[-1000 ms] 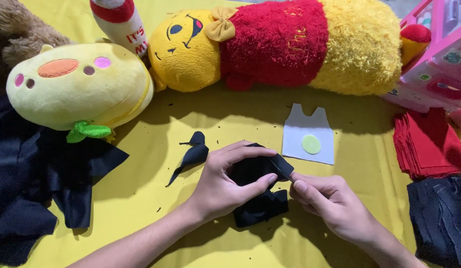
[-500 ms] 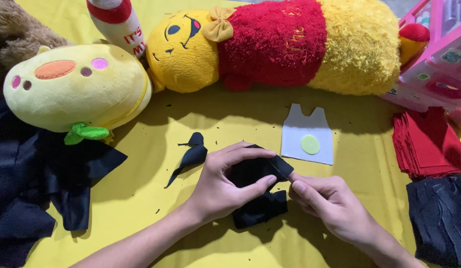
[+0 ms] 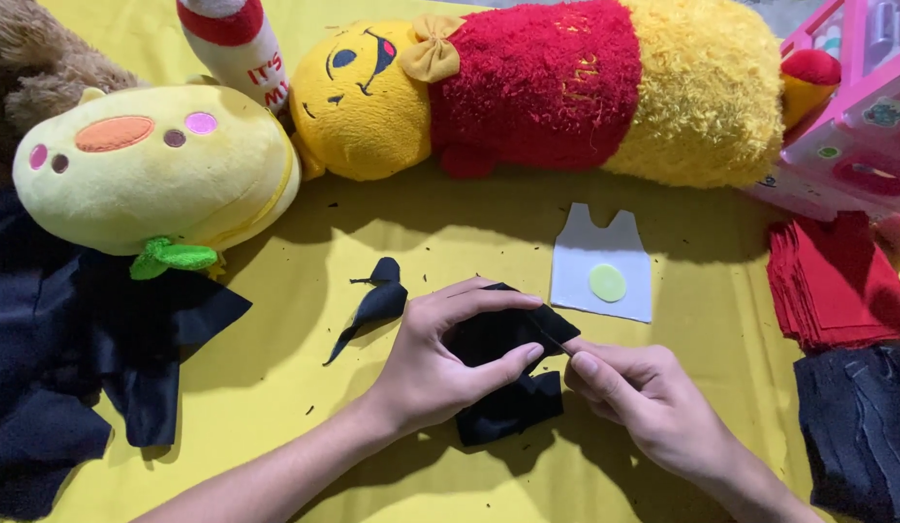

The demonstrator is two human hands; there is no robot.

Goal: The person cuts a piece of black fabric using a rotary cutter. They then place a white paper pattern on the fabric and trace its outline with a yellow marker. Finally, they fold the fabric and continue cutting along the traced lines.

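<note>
Yellow desk (image 3: 276,387): our left hand (image 3: 431,363) and right hand (image 3: 653,407) each grip closed on black felt (image 3: 503,373) — stitching unfinished; paper vest pattern (image 3: 605,263) at one o'clock.

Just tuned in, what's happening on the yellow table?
A person's left hand pins down a folded piece of black felt on the yellow cloth, while the right hand pinches its upper right edge. A black felt scrap lies to the left, a white shirt-shaped cutout just beyond.
</note>
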